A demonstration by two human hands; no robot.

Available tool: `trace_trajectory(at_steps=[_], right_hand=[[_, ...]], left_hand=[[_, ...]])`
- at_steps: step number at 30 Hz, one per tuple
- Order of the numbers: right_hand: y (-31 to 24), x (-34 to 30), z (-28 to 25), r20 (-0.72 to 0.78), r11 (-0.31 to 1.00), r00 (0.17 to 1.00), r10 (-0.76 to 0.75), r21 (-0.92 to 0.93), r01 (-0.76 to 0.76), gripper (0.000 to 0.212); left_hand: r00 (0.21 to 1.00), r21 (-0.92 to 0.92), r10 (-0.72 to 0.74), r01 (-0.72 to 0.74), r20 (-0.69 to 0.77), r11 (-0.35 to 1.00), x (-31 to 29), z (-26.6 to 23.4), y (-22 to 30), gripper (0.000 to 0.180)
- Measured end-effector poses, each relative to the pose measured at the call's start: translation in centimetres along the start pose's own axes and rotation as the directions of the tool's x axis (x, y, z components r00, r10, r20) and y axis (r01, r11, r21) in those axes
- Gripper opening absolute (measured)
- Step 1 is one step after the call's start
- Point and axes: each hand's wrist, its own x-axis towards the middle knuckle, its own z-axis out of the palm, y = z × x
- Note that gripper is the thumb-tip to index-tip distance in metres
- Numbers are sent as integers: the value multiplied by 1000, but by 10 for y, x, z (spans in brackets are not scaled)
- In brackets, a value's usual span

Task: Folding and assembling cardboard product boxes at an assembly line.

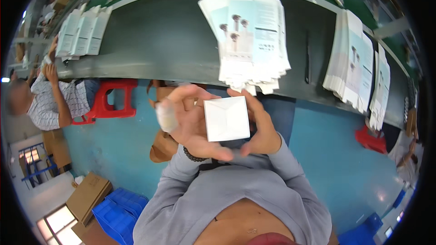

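Observation:
A small white carton (226,119) is held up in front of my body, its square folded end facing me. My right hand (264,129) curls around the carton's right side, fingers at its far edge and thumb near its close corner. My left hand (188,120) is spread beside the carton's left side, fingers apart and slightly blurred; whether the palm touches it I cannot tell. Something white, smeared by motion, shows at the outer side of that hand. Beyond my hands, a stack of flat printed cartons (247,41) with earphone pictures lies on the dark table (154,31).
More carton stacks stand at the table's right (352,59) and left (86,31). A dark thin strip (308,59) lies on the table. A co-worker (56,95) sits at the left by a red stool (113,100). Blue crates (119,213) and cardboard boxes (88,195) sit behind left.

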Motion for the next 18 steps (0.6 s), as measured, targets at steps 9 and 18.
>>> trace_trajectory(at_steps=[9, 18], right_hand=[[-33, 45, -1, 127, 828, 944, -303, -455, 327, 71], [-21, 49, -46, -15, 191, 999, -37, -982, -7, 68]], left_hand=[[875, 772, -403, 54, 269, 633, 84, -134, 116, 82], [933, 767, 25, 280, -359, 577, 113, -348, -15, 71]])
